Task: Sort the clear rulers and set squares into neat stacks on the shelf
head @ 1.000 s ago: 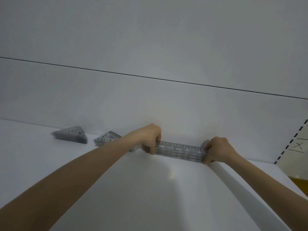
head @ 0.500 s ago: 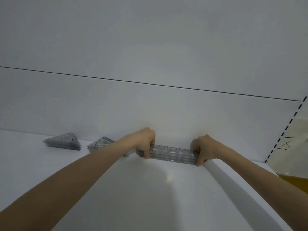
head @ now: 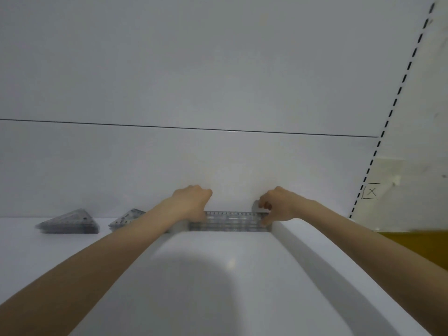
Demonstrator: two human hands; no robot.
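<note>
A stack of clear rulers point(head: 230, 220) lies flat on the white shelf point(head: 218, 275), along the back wall. My left hand point(head: 191, 202) grips the stack's left end with fingers curled over it. At the right end my right hand point(head: 278, 206) pinches the stack between thumb and fingertips. Two stacks of clear set squares lie to the left: one pile point(head: 69, 223) stands free, the other pile point(head: 128, 218) is partly hidden behind my left forearm.
The shelf's raised right side wall point(head: 315, 258) runs from the rulers toward me. Beyond it are a yellow surface point(head: 417, 246) and a wall with a dashed black line point(head: 388, 122) and a pencilled X mark point(head: 372, 191).
The view has tilted up and swung right. Both hands stay on the ends of the ruler stack, which now lies level against the back wall and the right side wall.
</note>
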